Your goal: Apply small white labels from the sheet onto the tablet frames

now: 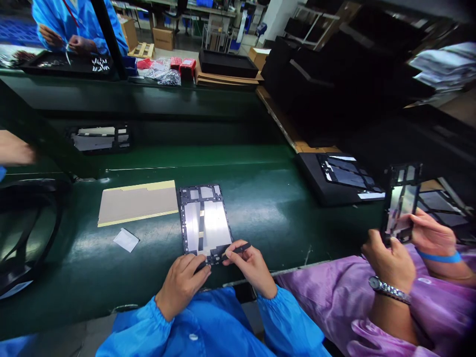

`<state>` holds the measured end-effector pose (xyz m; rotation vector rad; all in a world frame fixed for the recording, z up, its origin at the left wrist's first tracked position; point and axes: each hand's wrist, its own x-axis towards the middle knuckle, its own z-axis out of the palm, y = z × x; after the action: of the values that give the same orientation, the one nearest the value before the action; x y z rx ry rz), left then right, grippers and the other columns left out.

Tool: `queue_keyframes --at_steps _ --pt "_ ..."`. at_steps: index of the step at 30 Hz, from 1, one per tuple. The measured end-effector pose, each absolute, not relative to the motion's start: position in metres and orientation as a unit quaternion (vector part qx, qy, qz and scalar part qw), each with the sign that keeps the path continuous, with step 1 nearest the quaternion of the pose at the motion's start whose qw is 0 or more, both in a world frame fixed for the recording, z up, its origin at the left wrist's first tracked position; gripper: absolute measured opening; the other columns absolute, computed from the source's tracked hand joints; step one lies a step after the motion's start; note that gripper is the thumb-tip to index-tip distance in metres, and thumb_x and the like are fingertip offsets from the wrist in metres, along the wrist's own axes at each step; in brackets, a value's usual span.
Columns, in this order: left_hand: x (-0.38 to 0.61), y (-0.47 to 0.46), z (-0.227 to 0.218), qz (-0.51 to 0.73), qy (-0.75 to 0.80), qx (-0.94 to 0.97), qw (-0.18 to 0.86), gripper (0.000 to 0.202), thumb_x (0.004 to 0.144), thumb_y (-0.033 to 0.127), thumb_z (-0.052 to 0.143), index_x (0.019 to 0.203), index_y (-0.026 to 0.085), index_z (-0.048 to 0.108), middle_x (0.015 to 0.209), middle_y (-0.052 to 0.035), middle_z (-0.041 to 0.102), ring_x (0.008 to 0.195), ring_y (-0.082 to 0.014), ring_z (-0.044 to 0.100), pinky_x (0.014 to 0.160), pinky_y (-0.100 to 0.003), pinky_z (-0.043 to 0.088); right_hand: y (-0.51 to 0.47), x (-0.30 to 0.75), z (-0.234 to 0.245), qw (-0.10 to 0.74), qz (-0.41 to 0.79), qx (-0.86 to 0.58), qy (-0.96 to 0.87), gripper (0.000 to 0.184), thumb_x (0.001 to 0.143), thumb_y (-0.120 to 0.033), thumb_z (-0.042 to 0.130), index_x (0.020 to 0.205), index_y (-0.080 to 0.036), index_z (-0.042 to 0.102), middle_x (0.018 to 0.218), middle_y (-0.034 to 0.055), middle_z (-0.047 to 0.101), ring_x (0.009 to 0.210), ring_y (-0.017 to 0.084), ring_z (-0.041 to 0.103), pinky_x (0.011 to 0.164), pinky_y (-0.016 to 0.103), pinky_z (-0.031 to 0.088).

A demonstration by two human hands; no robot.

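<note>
A tablet frame, black-rimmed with a shiny metal plate and a dark strip down its middle, lies flat in front of me. My left hand grips its lower left edge, fingers bent and thumb at the rim. Between the thumb and fingers of my right hand is a pair of slim black tweezers, the tip down at the frame's lower right corner. What the tip touches is too small to make out. Left of the frame lies a beige sheet with yellow edges, and below that a small white sheet.
At right, a co-worker's hands hold another tablet frame. More frames rest on black foam. Another frame lies at the far left on the green bench. Across it, a person in blue works over a black tray.
</note>
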<state>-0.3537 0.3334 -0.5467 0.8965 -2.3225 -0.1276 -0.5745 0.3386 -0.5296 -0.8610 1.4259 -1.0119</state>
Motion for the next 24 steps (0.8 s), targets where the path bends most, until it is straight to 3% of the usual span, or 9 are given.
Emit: queue_keyframes --at_steps 14,18,24 --pt "-0.354 0.335 -0.55 -0.028 -0.904 0.332 0.269 0.024 0.098 0.011 0.05 0.109 0.021 0.068 0.109 -0.008 0.071 0.097 -0.0214 0.066 0.081 -0.036 0.055 0.339 -0.573 -0.53 0.559 -0.435 -0.37 0.601 0.043 0.071 -0.058 0.082 0.077 -0.018 0.066 0.074 0.001 0.069 0.062 0.019 0.073 0.06 0.028 0.056" --pt "-0.353 0.335 -0.552 -0.026 -0.904 0.335 0.265 0.028 0.099 0.009 0.045 0.109 0.021 0.068 0.111 -0.0082 0.071 0.099 -0.0214 0.066 0.084 -0.036 0.054 0.342 -0.581 -0.531 0.539 -0.486 -0.325 0.606 0.039 0.07 -0.053 0.085 0.076 -0.019 0.067 0.072 0.0007 0.069 0.061 0.019 0.072 0.063 0.031 0.059" --pt "-0.358 0.338 -0.556 -0.051 -0.905 0.338 0.255 0.02 0.095 0.014 0.057 0.109 0.023 0.067 0.113 -0.0073 0.07 0.099 -0.0222 0.066 0.082 -0.036 0.054 0.336 -0.598 -0.528 0.525 -0.553 -0.259 0.594 0.042 0.068 -0.055 0.086 0.084 -0.019 0.07 0.078 0.0054 0.075 0.069 0.024 0.074 0.069 0.038 0.062"
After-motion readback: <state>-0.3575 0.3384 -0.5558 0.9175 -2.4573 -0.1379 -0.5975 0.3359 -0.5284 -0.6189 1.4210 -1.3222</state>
